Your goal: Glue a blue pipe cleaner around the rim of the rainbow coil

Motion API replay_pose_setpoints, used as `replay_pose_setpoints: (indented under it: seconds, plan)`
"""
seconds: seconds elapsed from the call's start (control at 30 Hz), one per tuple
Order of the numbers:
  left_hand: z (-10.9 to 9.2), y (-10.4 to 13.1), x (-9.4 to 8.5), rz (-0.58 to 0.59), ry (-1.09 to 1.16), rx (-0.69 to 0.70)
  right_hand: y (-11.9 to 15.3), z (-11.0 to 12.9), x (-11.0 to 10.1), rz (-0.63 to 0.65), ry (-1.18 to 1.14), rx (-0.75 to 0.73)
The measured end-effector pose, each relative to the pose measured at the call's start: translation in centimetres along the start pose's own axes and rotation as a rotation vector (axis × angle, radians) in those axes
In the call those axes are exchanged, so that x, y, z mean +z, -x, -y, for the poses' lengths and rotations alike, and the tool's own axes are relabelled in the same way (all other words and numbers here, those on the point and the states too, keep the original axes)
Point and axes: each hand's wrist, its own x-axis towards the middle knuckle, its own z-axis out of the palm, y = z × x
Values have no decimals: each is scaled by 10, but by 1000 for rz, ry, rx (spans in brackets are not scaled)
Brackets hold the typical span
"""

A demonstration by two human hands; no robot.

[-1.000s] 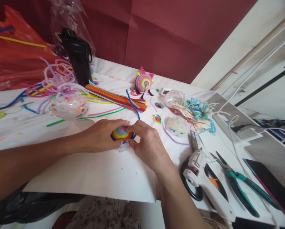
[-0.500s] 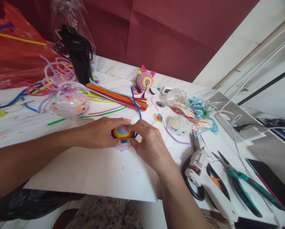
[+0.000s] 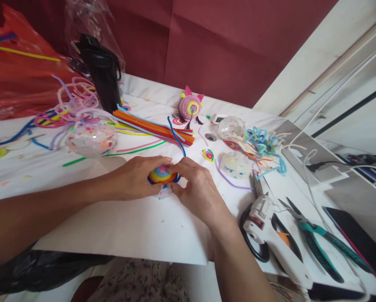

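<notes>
Two bare hands meet over one small coil-wrapped ball, which we place at the near middle of the desk, above a pale sheet. Its bands run from pink at the top through light blue, yellow and orange to dark blue at the rim; below the rim we see a clear, speckled surface.

The left hand wraps the ball from its left side, grip clamped on it. The right hand has its grip closed at the right edge of the same ball, thumb and forefinger against the rim. A blue fuzzy stem rises from behind the right fingers — we cannot tell whether they pinch it, as its lower end is hidden.

Beyond the hands we record a bundle of fuzzy stems, mostly orange and red, and a pink wound figure with pointed ears. An eye-shaped piece lies just past the right hand. A clear speckled ball sits to the left.

Right side of the desk: a white glue gun lies across black-handled scissors — green-handled pliers are beside them.
</notes>
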Motion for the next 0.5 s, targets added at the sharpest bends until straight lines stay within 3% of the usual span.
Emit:
replay_pose_setpoints:
  seconds: [0.5]
  plan:
    - [3,-2,-18,127,80,59,3,-6,-3,0,-44,-32]
